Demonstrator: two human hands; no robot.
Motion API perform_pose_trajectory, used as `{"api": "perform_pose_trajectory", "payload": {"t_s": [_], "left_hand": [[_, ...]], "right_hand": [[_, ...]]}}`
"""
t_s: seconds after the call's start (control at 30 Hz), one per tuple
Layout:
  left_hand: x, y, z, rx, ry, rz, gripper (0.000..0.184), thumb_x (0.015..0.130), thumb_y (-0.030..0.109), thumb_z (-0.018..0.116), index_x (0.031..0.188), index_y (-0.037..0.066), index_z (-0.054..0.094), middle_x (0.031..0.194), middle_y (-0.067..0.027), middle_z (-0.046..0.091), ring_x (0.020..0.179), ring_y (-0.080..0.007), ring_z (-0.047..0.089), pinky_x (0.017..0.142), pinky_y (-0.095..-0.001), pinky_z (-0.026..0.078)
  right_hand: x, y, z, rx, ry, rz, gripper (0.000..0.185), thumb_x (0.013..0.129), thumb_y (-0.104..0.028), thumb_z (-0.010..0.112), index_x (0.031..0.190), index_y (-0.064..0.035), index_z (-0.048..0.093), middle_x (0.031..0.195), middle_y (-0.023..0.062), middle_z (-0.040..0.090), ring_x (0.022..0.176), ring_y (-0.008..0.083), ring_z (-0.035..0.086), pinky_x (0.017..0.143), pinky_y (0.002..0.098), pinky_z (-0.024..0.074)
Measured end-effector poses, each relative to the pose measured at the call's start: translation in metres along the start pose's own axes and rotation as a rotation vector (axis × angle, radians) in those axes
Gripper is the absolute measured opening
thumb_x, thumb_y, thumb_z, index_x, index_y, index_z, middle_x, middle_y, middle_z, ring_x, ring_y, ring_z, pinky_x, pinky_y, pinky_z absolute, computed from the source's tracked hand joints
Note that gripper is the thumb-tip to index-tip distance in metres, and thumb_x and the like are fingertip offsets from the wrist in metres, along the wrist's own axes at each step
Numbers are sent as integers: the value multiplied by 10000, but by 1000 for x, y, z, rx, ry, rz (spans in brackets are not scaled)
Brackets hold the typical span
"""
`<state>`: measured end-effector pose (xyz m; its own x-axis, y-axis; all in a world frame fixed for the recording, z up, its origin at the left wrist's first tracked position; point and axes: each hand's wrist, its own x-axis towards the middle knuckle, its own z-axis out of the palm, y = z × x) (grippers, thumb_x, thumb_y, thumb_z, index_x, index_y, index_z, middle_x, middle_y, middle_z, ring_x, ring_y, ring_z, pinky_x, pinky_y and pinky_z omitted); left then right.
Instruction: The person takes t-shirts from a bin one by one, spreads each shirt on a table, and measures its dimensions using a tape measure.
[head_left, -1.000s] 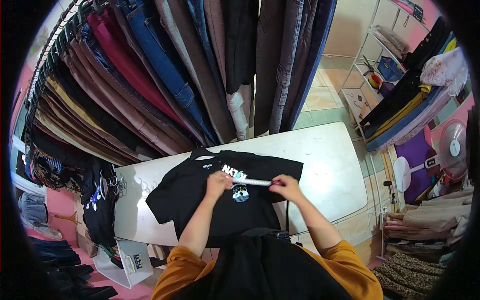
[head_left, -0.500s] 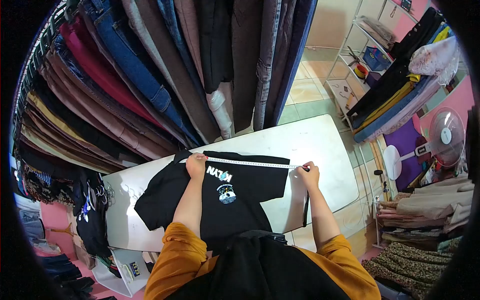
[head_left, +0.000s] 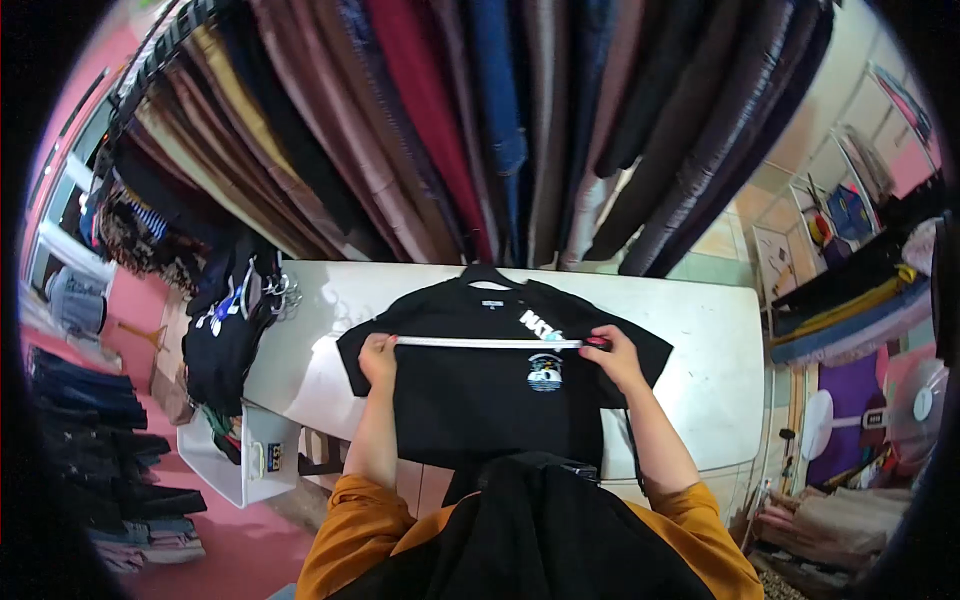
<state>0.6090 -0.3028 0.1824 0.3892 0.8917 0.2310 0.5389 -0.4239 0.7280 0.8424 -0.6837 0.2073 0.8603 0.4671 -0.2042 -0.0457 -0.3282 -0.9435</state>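
Observation:
A black printed T-shirt [head_left: 480, 400] lies spread on the white table [head_left: 715, 350], its neck pointing away from me and a dark hanger [head_left: 484, 272] in the collar. Across its chest runs a white measuring tape [head_left: 470, 343], pulled straight. My left hand [head_left: 378, 360] pinches the tape's end near the shirt's left side, below the sleeve. On the other side, my right hand [head_left: 617, 358] is closed around the tape's small red and black case [head_left: 597, 343]. Between my hands the tape passes just below the white lettering [head_left: 540, 325] and above a small printed picture [head_left: 545, 375].
Trousers and jeans [head_left: 410, 130] hang in a dense row along the table's far edge. Black garments on hangers [head_left: 225, 330] are at the table's left end, above a white bin [head_left: 255, 455]. A fan [head_left: 915, 405] and a shelf rack [head_left: 850, 200] stand at the right.
My view has turned left. The tape has gone from the shoulder and sleeve area to across the chest, and the stretched length is level. The shirt now appears straighter. Both hands keep their hold.

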Motion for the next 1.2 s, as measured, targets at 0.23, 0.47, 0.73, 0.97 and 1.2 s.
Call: {"api": "perform_pose_trajectory", "payload": {"t_s": [0.23,0.47,0.73,0.97,1.2], "left_hand": [[16,-104,-69,221,34,-302,182,710,162,760,766,30,648,731,-118,670,658,-229,646,644,-330,486],[24,-114,-76,163,-40,-311,202,696,173,768,764,16,662,690,-120,668,646,-221,648,635,-326,487],[27,-131,-76,71,-64,-276,212,686,162,783,750,1,661,676,-94,662,620,-182,629,609,-290,480],[10,-116,-85,-435,-209,-338,98,785,65,707,788,3,631,668,-2,611,572,-64,510,526,-209,399],[-51,-78,-77,-363,-378,-187,91,776,28,705,787,3,619,677,-24,628,612,-71,566,570,-209,441]], "right_hand": [[71,-52,133,-277,-68,-255,514,615,-349,786,982,-36,607,980,168,605,938,312,584,848,376,453],[110,-43,174,-456,65,-82,539,580,-340,813,987,-40,628,979,166,603,935,305,591,842,364,468],[108,-28,176,-435,113,-107,529,581,-318,819,994,-46,632,970,155,613,924,294,604,847,358,470],[30,-46,97,-58,-62,42,379,672,-209,766,967,-19,624,827,57,625,762,136,578,699,271,464],[-94,6,-18,-83,7,307,395,667,-191,777,977,2,627,874,69,638,772,130,584,698,258,475]]}}
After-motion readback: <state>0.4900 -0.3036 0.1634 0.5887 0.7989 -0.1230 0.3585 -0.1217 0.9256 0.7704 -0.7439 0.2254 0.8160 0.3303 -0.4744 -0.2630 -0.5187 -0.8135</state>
